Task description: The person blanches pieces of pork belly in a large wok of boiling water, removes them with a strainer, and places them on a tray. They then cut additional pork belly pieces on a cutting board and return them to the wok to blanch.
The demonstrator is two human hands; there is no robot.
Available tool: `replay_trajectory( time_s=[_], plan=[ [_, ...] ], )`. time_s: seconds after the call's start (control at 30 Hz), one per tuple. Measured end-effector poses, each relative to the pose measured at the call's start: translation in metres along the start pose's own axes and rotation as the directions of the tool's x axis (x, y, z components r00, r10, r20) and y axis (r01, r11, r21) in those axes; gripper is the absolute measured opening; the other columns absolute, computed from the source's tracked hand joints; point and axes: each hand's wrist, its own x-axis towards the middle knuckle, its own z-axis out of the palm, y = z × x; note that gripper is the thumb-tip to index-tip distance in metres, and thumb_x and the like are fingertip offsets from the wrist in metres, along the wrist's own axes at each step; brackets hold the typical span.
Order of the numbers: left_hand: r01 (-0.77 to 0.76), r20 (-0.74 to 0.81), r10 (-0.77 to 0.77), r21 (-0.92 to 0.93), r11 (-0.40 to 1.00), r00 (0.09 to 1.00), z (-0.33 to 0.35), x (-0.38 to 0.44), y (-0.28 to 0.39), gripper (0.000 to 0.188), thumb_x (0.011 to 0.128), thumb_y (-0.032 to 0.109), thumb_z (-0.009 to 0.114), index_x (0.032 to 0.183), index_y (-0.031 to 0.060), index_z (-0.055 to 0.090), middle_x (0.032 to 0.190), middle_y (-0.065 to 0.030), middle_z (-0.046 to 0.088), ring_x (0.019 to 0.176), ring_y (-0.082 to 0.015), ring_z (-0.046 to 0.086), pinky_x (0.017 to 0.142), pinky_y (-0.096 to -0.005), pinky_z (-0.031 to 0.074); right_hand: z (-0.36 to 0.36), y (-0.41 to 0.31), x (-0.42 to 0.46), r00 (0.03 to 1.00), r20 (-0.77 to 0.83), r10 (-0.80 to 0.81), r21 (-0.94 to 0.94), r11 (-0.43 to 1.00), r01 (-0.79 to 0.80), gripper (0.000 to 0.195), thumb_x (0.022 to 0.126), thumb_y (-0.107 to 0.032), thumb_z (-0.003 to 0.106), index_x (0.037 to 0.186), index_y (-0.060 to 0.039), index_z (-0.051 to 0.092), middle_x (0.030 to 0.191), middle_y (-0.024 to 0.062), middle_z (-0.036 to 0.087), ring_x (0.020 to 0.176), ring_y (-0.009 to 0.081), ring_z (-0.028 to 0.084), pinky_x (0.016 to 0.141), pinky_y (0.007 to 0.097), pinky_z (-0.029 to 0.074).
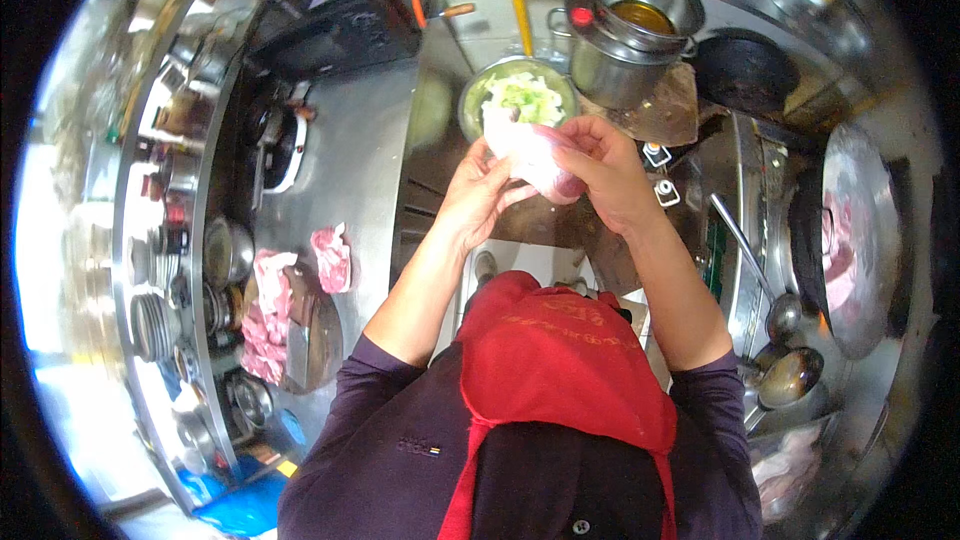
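Observation:
Both my hands hold one piece of raw meat (534, 157) in front of me, its pale, fatty side partly washed out by glare. My left hand (476, 199) grips its left edge with thumb and fingers. On the opposite side, my right hand (611, 169) has its thumb over the darker, reddish part. Just beyond the meat is a metal bowl (466, 109) of chopped pale-green vegetable (529, 94), its near side partly hidden by the meat and hands.
On the left steel counter (352, 142), sliced meat (266, 337) and a cleaver (300, 356) lie on a round chopping board (328, 330). Another meat piece (331, 259) lies beside it. A stockpot (611, 79) stands ahead. Ladles (784, 315) and a wide metal pan (870, 240) are right.

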Motion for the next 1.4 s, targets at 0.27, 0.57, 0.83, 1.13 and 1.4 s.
replay_trajectory(
  time_s=[0.27,0.57,0.83,1.13,1.4],
  plan=[
    [-0.206,-0.042,0.202,-0.228,0.952,0.978,-0.081,-0.053,0.030,0.035,0.098,0.002,0.054,0.132,0.0027,0.048,0.126,-0.0125,0.059,0.111,-0.0242,0.064,0.094,-0.0424,0.057,0.094,0.041,0.024,0.927,0.374,0.006,-0.235,0.968,0.089,0.035,0.086,0.002,0.063,0.119,-0.0002,0.053,0.122,0.0102,0.060,0.113,0.0197,0.062,0.098,0.0323,0.049],
    [-0.429,-0.308,0.316,-0.442,0.788,0.898,-0.220,-0.123,0.048,0.054,0.093,0.010,0.063,0.143,0.0047,0.042,0.139,-0.0121,0.053,0.122,-0.0255,0.057,0.104,-0.0407,0.050,0.174,0.144,0.079,0.917,0.264,0.300,-0.315,0.925,-0.212,0.018,0.091,-0.001,0.060,0.110,0.0000,0.058,0.106,0.0096,0.065,0.092,0.0170,0.066,0.075,0.0295,0.056],
    [-0.370,-0.569,0.225,-0.153,0.916,0.791,-0.301,-0.252,0.033,0.040,0.093,0.010,0.064,0.131,0.0021,0.053,0.118,-0.0073,0.065,0.103,-0.0156,0.064,0.089,-0.0316,0.052,0.265,0.328,0.075,0.630,0.701,0.333,-0.693,0.525,0.494,0.055,0.082,-0.021,0.072,0.128,0.0003,0.052,0.123,0.0208,0.059,0.117,0.0335,0.057,0.100,0.0435,0.046],
    [0.129,-0.716,0.022,0.157,0.979,0.698,-0.304,-0.328,0.035,0.014,0.093,0.001,0.058,0.107,-0.0001,0.059,0.089,-0.0014,0.064,0.081,-0.0102,0.063,0.072,-0.0265,0.052,0.404,0.373,0.102,0.342,0.859,0.382,-0.459,0.276,0.845,0.075,0.071,-0.035,0.079,0.138,-0.0121,0.053,0.140,0.0151,0.048,0.133,0.0420,0.038,0.105,0.0544,0.041],
    [0.104,-0.664,0.294,0.490,0.865,0.688,-0.328,-0.319,0.021,0.026,0.094,0.005,0.062,0.119,-0.0033,0.058,0.131,-0.0126,0.048,0.095,-0.0165,0.063,0.083,-0.0298,0.053,0.358,0.400,0.078,0.502,0.636,0.587,-0.734,0.259,0.627,0.042,0.084,-0.031,0.062,0.118,-0.0087,0.068,0.144,0.0243,0.043,0.139,0.0471,0.031,0.110,0.0603,0.034]
  ],
)
